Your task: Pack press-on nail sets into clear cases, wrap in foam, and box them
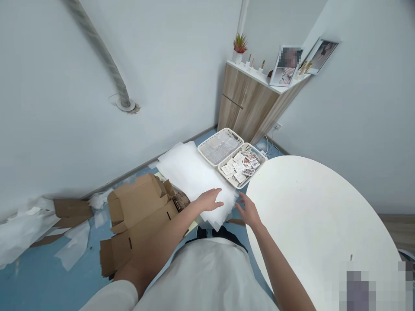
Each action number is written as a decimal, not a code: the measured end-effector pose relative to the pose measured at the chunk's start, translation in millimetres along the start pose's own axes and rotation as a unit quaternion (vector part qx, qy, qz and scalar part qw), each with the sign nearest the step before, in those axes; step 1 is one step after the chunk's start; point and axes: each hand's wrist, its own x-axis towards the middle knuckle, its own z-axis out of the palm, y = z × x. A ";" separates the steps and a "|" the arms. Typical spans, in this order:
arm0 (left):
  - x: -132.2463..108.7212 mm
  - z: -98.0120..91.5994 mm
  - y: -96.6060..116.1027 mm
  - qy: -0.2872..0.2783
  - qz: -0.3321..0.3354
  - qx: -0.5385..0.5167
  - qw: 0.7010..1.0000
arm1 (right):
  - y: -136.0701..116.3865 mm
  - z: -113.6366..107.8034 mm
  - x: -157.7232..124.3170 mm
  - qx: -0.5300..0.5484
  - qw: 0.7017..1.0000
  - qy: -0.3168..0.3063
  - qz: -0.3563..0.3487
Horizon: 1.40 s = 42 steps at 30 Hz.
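Note:
A stack of white foam sheets point(191, 172) lies on the blue floor in front of me. My left hand point(210, 200) rests flat on the near end of the stack, fingers stretched out. My right hand point(249, 210) hovers open beside the stack's near right corner, fingers spread, holding nothing. Brown cardboard boxes point(139, 207) lie flattened and half-folded just left of my left arm.
Two white baskets sit beyond the sheets: one point(220, 147) with clear packets, one point(242, 167) with small printed cards. A round white table point(317, 216) stands at the right. A wooden cabinet point(249, 103) fills the corner. Torn paper and cardboard scraps point(65, 224) litter the left floor.

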 end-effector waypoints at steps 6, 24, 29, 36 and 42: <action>27.2 -11.4 -0.6 0.055 -0.026 -0.044 0.997 | 14.0 2.4 40.0 0.019 0.999 0.006 -0.026; 233.6 -23.5 -3.6 0.122 -0.119 -0.277 0.946 | 50.7 -8.0 199.2 0.302 0.944 0.024 0.132; 255.4 -11.2 -12.3 0.107 -0.181 -0.346 0.914 | 56.2 1.4 215.0 0.321 0.933 0.008 0.162; 236.7 -5.8 -7.1 0.166 -0.145 -0.431 0.875 | 40.3 -13.0 192.3 0.392 0.900 0.037 0.186; 173.6 -7.5 20.9 0.171 -0.120 -0.502 0.839 | 18.9 -30.4 126.4 0.433 0.878 0.094 0.180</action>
